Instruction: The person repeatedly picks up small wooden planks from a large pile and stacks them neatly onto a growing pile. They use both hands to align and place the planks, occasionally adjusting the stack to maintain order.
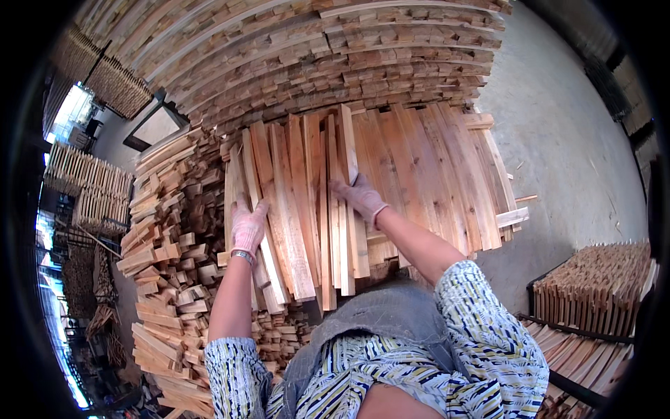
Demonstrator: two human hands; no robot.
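Both my hands wear pale pinkish work gloves. Between them lies a loose row of long wooden strips [299, 209], some tilted on edge and slightly fanned. My left hand [248, 227] grips the strips at the row's left side, its thumb over them and part of its fingers hidden. Farther right, my right hand [360, 198] is closed around strips, one of them standing up on edge, with its thumb to the left. Right of that hand, more strips lie flat and side by side as a reddish-brown layer [426, 174] on crosswise pieces.
A tall stack of wooden strips [321, 63] rises beyond the row. At left is a rough pile of strips [174, 265], ends facing out. A bundled stack [590, 283] stands at lower right on the concrete floor [558, 140]. More stacks [91, 188] line the far left.
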